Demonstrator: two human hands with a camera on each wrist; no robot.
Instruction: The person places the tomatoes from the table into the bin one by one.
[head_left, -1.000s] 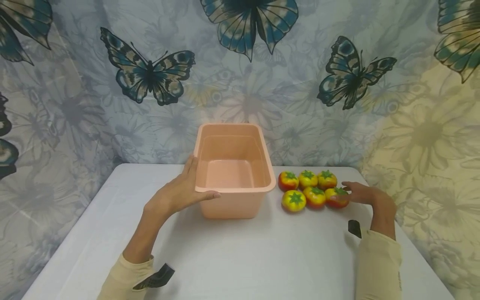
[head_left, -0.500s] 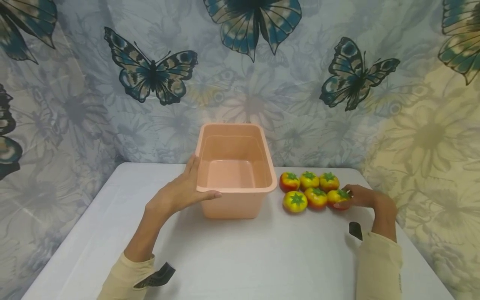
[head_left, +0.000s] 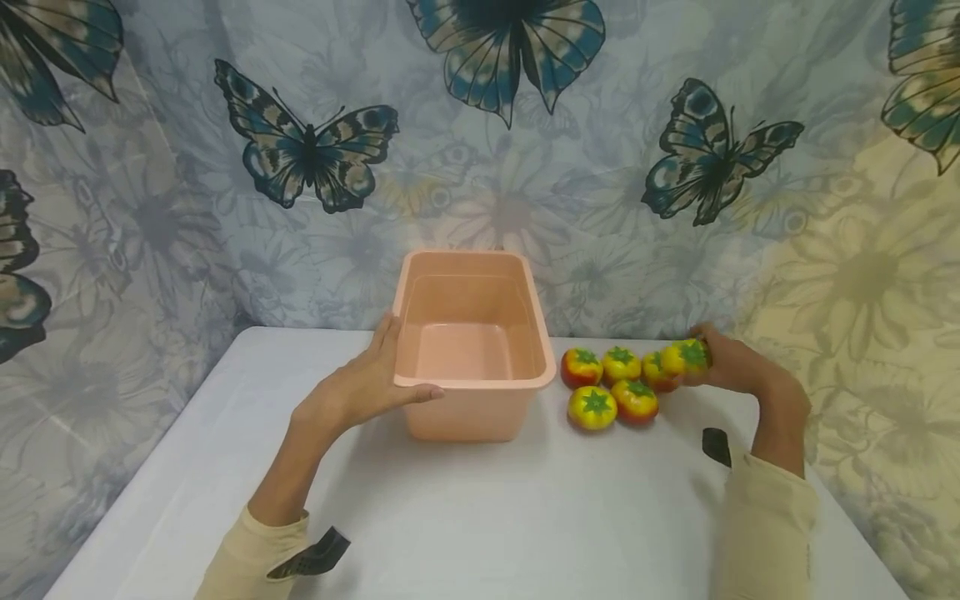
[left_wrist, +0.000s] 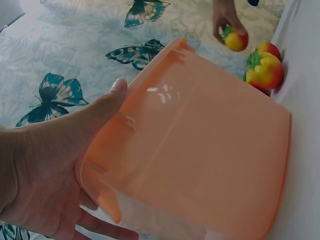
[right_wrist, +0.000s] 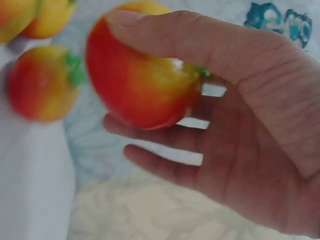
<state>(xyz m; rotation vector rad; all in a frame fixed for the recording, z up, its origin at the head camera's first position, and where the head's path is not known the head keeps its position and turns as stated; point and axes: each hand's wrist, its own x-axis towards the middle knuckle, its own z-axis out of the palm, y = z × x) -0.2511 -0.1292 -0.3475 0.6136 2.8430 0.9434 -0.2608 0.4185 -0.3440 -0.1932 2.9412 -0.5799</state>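
Note:
A peach-coloured plastic tub (head_left: 465,412) stands on the white table with its open top tipped towards me. My left hand (head_left: 352,392) grips its left rim, the thumb along the front and the fingers on the left side. My right hand (head_left: 738,362) pinches a yellow-and-red tomato (head_left: 686,357) with a green star-shaped top, held above the table. In the right wrist view the thumb lies over this tomato (right_wrist: 142,80) and the fingers are behind it. Several similar tomatoes (head_left: 592,408) sit in two rows to the right of the tub.
The white table (head_left: 525,517) reaches back to a cloth backdrop (head_left: 510,183) printed with butterflies and flowers. Dark straps (head_left: 311,557) hang at both sleeves.
My right hand has closed on the front-right tomato and raised it off the table, up and slightly back. The left hand keeps its grip on the tub.

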